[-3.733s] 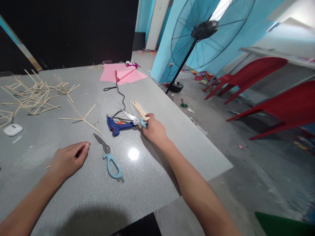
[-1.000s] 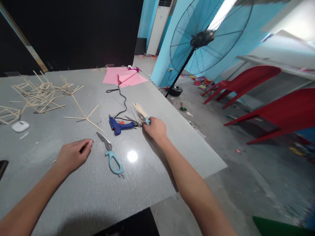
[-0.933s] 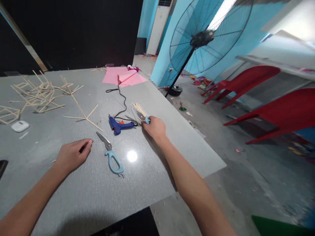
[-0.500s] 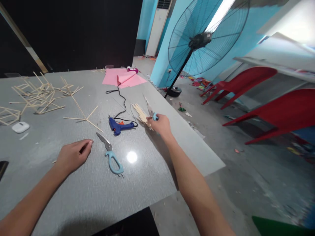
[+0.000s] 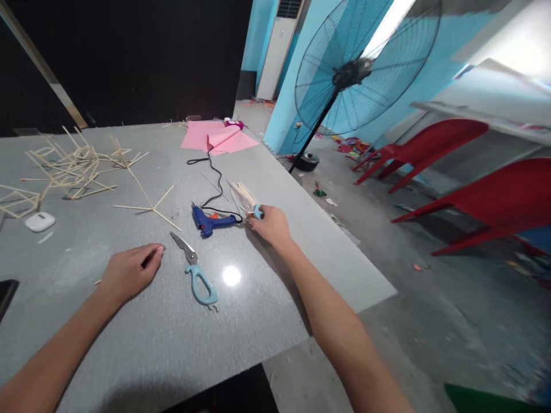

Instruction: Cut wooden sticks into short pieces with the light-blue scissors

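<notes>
My right hand (image 5: 272,224) is closed around the light-blue handle of a scissor half (image 5: 257,212), whose blade lies by a bundle of thin wooden sticks (image 5: 243,193) on the grey table (image 5: 142,344). A blue glue gun (image 5: 208,221) with a black cord (image 5: 213,172) lies just left of that hand. My left hand (image 5: 129,273) rests on the table with fingers curled, pinching a short wooden stick. The other scissor half (image 5: 196,274), also light-blue handled, lies between my hands.
Loose and glued wooden sticks (image 5: 73,166) spread over the far left of the table, beside a small white object (image 5: 39,221). Pink paper sheets (image 5: 215,136) lie at the far edge. A standing fan (image 5: 344,74) and red chairs (image 5: 473,189) stand on the right.
Half a second ago my right hand had lifted the scissor half with its blade pointing up; it is now back down beside the stick bundle. My left hand has not moved.
</notes>
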Demonstrator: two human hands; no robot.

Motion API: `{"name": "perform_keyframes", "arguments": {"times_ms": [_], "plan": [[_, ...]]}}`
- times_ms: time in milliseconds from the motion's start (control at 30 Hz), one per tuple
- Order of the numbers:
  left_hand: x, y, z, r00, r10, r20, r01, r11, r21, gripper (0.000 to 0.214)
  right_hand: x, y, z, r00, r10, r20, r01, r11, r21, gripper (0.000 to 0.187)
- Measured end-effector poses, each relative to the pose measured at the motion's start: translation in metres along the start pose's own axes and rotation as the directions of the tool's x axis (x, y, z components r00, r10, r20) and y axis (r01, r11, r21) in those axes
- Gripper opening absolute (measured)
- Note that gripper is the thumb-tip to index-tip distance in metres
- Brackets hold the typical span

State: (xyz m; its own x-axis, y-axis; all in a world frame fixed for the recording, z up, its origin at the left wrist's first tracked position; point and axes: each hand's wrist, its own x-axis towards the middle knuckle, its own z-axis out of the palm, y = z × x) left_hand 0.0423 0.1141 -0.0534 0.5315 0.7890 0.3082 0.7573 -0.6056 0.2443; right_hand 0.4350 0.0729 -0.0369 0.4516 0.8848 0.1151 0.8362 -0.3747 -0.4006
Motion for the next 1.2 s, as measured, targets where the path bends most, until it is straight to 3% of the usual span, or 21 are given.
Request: {"name": "perform_keyframes", "arguments": {"times_ms": [267, 933, 1067, 1200], "plan": [[0.0, -0.001, 0.0, 1.0, 0.001, 0.014, -0.002, 1.0, 0.01, 0.046, -0.005, -0.009, -0.001, 0.996, 0.028, 0.086, -0.024, 0.999, -0.049, 0.025], [0.0, -0.004, 0.003, 1.0, 0.011, -0.005, -0.011, 1.0, 0.005, 0.044, -0.003, 0.005, -0.01, 0.992, 0.094, 0.083, -0.091, 0.995, -0.04, 0.024], [0.0, -0.004, 0.003, 1.0, 0.016, -0.012, -0.016, 1.0, 0.012, 0.045, 0.002, 0.009, -0.009, 0.994, 0.106, -0.027, -0.1, 0.98, 0.173, 0.032], [0.0, -0.004, 0.002, 1.0, 0.016, -0.008, -0.016, 1.0, 0.012, 0.045, 0.01, 0.013, -0.013, 0.972, 0.232, -0.027, -0.178, 0.811, 0.558, 0.041]]}}
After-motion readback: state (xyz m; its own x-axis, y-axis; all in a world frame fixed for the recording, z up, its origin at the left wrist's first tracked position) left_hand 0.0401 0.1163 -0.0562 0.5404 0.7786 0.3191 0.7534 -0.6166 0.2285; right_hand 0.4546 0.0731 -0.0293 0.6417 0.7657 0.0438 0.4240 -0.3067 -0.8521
